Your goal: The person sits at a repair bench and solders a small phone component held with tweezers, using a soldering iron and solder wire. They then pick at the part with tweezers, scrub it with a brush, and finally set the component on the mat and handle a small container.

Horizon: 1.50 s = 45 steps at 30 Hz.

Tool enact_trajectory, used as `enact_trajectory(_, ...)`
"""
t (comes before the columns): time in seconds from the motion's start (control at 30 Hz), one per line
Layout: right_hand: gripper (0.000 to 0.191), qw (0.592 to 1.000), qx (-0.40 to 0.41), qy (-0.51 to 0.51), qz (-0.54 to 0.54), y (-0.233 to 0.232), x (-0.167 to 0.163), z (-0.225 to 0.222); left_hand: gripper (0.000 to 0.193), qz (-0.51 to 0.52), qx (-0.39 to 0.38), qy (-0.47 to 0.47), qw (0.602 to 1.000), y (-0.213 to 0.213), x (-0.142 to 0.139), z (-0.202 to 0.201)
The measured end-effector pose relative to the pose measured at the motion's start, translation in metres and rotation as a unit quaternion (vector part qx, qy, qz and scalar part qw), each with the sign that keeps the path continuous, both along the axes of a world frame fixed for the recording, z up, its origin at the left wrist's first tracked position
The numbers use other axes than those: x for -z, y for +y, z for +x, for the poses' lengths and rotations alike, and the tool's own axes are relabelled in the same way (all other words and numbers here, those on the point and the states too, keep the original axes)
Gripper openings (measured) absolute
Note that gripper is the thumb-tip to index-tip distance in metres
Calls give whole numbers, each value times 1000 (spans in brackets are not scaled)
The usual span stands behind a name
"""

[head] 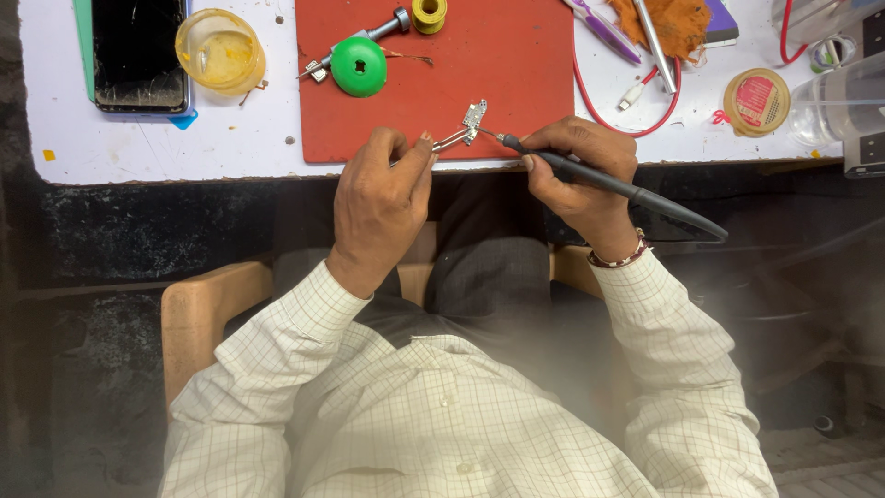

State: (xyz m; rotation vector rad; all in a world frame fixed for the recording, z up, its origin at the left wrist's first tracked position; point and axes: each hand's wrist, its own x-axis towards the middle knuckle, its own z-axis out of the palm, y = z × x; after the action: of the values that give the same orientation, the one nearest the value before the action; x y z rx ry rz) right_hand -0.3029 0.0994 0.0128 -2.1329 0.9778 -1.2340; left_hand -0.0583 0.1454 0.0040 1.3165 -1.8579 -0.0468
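Clutter rings the red mat (pixel 516 83): one green round holder (pixel 359 66), one yellow solder spool (pixel 429 13), one yellow dish (pixel 219 51), one dark phone (pixel 140 53), one round tin with a red label (pixel 756 101), one red cable (pixel 636 115). Nothing lies between the hands and the work. Left hand (pixel 378 207) is closed on tweezers (pixel 449 140), which pinch one small circuit board (pixel 474 116) just above the mat's near edge. Right hand (pixel 585 175) is wrapped around one black soldering iron (pixel 613 184), its tip touching the board. Items at the top right are cut off by the frame; detail on the board is too small to read
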Motion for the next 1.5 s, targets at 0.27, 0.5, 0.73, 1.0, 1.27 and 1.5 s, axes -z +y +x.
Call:
enact_trajectory(0.27, 14, 1000, -1, 7, 3, 0, 0, 0, 9, 4, 2, -2, 1000, 0, 1, 0)
enact_trajectory(0.5, 13, 1000, 2, 6, -7, 0, -1, 1, 10, 1, 1, -6, 1000, -1, 1, 0)
enact_trajectory(0.73, 14, 1000, 8, 12, -1, 0, -2, 1, 11, 0, 1, -3, 1000, 0, 0, 0)
enact_trajectory(1.0, 13, 1000, -1, 8, 1, 0, -3, 2, 10, 4, 0, -5, 1000, 0, 0, 0)
enact_trajectory(1.27, 13, 1000, 3, 10, -1, 1, -4, 3, 11, 8, 2, -6, 1000, 0, 2, 1)
enact_trajectory(1.5, 13, 1000, 10, 14, 5, 1, -5, 3, 10, 11, 1, -8, 1000, -1, 2, 0)
